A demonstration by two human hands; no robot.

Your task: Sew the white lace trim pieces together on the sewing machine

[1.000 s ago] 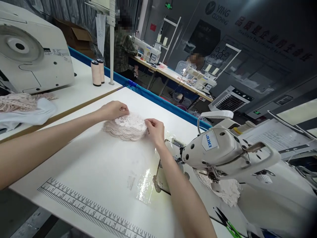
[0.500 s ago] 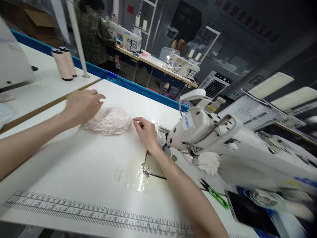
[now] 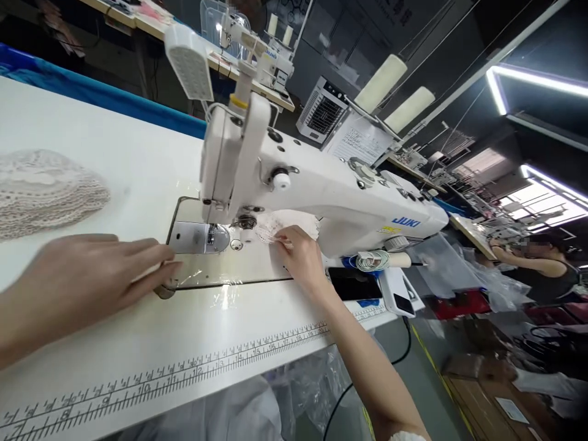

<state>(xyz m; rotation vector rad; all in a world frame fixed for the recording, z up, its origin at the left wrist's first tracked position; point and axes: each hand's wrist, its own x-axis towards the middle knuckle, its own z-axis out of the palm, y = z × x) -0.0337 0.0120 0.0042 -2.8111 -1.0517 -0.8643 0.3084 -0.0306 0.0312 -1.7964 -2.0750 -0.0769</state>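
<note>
My right hand [image 3: 299, 258] is closed at the edge of a white lace piece [image 3: 301, 222] under the sewing machine's arm [image 3: 331, 196], thumb and fingers pinched together. Slightly blurred, my left hand [image 3: 108, 272] reaches over the table with its fingers stretched out, holding nothing. Its fingertips come close to the front left corner of the metal machine bed [image 3: 206, 269], left of the needle and presser foot [image 3: 211, 234]. A stack of pale lace pieces [image 3: 46, 193] lies on the table at the far left, beyond my left hand.
A printed ruler [image 3: 197, 370] runs along the table's front edge. Right of my right hand lie a black phone [image 3: 353, 285], a coil of pale cord [image 3: 373, 261] and a white device [image 3: 395, 291]. Other sewing machines [image 3: 275, 67] stand behind. Another person [image 3: 546, 266] sits at the far right.
The view has swung right. My left hand has come away from the lace stack toward the machine bed. My right hand has moved from the stack's edge to the lace under the machine arm.
</note>
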